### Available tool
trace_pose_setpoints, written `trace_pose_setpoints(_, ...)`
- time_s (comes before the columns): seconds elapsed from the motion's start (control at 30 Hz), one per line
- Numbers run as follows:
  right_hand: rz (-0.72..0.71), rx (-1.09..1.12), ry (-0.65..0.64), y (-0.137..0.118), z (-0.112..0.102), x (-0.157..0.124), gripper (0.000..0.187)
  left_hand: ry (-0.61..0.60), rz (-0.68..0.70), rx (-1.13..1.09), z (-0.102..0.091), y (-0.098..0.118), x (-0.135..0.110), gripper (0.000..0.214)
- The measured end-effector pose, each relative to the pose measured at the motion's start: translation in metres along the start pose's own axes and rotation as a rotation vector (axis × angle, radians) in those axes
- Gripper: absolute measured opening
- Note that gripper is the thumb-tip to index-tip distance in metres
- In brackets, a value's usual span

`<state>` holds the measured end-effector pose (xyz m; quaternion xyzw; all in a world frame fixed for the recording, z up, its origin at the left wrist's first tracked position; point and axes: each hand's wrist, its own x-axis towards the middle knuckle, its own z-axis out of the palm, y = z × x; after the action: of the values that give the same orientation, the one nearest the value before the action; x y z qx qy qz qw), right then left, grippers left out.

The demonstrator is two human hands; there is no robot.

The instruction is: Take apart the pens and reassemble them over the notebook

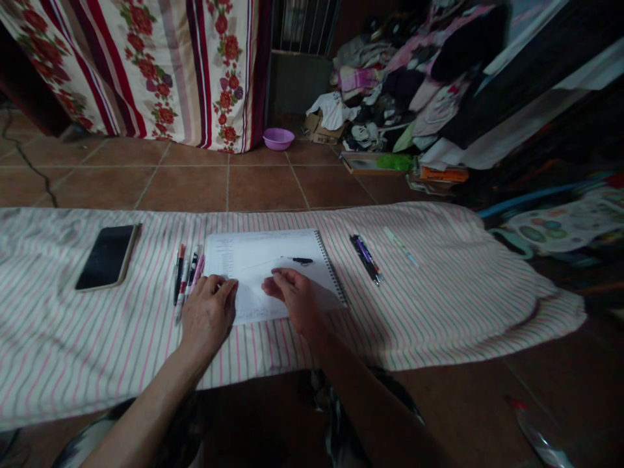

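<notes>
Nearest, on the floor at the right, lies a clear bottle [541, 437] with a red cap. On the striped-cloth desk [468, 299], the left hand [207, 309] rests over the near left corner of the open notebook [260, 246], probably to keep the page from sliding; its fingers are curled, and I cannot tell whether its grip pinches anything. The right hand [296, 296] is above the middle of the page, the fingertips of its grip drawn almost together; whether something thin sits between them I cannot tell. Just beyond it, a short black pen piece [302, 260] lies on the paper, with a faint streak [263, 263] to its left, a drawn line or something slender. A row of pens [183, 281] lies just left of the notebook and a smaller bunch [365, 260] to its right, seemingly set aside within easy reach. Farther out on the desk are a pale stick [401, 246] at right and a phone [107, 258] at left. Beyond stand a purple basin [278, 139], a flowered curtain [170, 71] and heaped clothes [390, 84].
</notes>
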<state>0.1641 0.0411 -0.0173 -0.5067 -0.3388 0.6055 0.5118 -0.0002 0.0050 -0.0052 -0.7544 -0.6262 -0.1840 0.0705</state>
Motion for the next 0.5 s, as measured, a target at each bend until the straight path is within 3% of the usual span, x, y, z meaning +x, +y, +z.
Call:
trace_pose_setpoints(0.17, -0.411, -0.529, -0.058, -0.002, 0.003, 0.004, 0.017, -0.001, 0.016, 0.006, -0.001, 0.002, 0.001, 0.024)
trace_pose_setpoints(0.37, -0.411, -0.593, -0.105, 0.0, 0.009, 0.009, 0.022, 0.017, 0.023, -0.01, -0.001, 0.003, 0.003, 0.024)
trace_pose_setpoints(0.5, -0.547, -0.774, -0.172, 0.0, 0.01, 0.005, 0.021, 0.012, 0.047, -0.023, -0.003, 0.003, 0.004, 0.023)
